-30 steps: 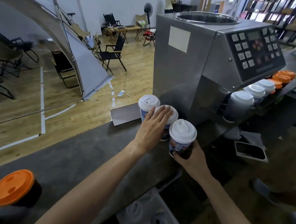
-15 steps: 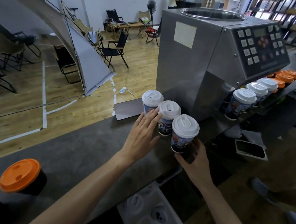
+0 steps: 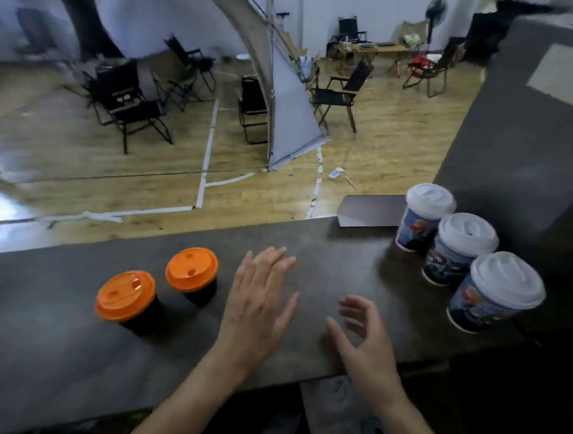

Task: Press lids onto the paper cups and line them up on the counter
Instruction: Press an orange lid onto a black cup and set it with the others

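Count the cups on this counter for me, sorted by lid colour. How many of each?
Printed paper cups with white lids: 3
Black cups with orange lids: 2
Total: 5

1. Head view, the only camera: worn on the head, wide-angle, facing forward and down. The left hand (image 3: 259, 302) and right hand (image 3: 364, 342) are close, at low centre.
2. The counter (image 3: 68, 354) fills the lower frame, running left and right of the hands.
3. Beyond the hands, farther off: wooden floor (image 3: 383, 149), folding chairs (image 3: 336, 95).
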Motion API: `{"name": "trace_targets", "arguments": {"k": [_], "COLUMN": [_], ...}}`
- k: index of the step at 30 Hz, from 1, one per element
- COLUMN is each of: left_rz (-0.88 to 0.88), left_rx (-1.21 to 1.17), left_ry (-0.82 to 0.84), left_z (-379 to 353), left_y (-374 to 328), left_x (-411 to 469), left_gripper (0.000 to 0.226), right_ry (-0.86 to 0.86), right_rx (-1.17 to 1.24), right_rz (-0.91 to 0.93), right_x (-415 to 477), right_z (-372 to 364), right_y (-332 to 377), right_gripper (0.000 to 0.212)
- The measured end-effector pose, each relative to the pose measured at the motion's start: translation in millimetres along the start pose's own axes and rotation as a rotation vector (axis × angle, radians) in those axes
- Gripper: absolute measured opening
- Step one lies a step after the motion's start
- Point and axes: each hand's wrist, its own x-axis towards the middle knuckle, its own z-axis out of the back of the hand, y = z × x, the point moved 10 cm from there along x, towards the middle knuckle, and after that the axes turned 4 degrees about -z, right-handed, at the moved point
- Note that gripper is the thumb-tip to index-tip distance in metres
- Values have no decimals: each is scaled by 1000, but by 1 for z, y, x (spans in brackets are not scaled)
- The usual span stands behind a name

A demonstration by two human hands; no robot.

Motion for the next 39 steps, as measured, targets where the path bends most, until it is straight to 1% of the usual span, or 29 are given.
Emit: {"name": "trace_targets", "arguments": {"k": [2,4,5,6,7,9,11,13,15,17,18,20,22,24,26,28,31,33,36,38,39], "left_rz": [160,296,371,454,536,671,726,773,811,803,790,776,757,694,595,480,369,337,334,324,306], "left_rx": [215,411,450,437,380,244,168,84,44,102,145,197,194,146,46,-57,-106,-89,-55,-32,-29], "left_ry": [64,214,301,371,384,326,358,474,577,639,639,597,551,501,440,388,337,353,391,343,281], "left_z": [21,36,44,54,67,92,101,93,78,68,65,65,65,58,46,31,14,7,3,11,20], "left_y": [46,93,116,137,154,183,203,213,214,210,209,208,207,197,178,155,132,128,128,121,113], "left_x": [-2,-4,-6,-9,-12,-25,-43,-65,-84,-93,-94,-92,-89,-84,-74,-63,-52,-50,-52,-46,-41], "left_gripper": [72,93,99,104,109,113,124,138,135,122,113,99,92,91,91,90,92,99,112,110,104], "right_ry": [95,191,234,273,310,379,457,534,590,645,664,671,639,580,518,441,334,283,251,251,254], "right_rx": [-15,-43,-67,-99,-133,-195,-251,-281,-277,-276,-271,-248,-219,-169,-128,-119,-112,-100,-121,-143,-140], "right_rz": [44,86,109,135,161,198,213,204,176,151,143,137,142,157,174,192,208,200,209,210,202], "right_x": [6,9,11,12,14,19,25,33,42,47,49,49,49,47,45,44,41,38,35,36,36], "right_z": [-34,-64,-77,-89,-101,-124,-153,-184,-213,-239,-250,-264,-264,-247,-216,-175,-108,-73,-53,-54,-55], "right_y": [13,20,23,25,28,36,46,55,62,65,65,64,61,55,47,36,18,7,2,1,0], "right_gripper": [41,43,44,45,48,58,74,91,107,119,122,124,119,109,101,98,95,96,93,89,87]}}
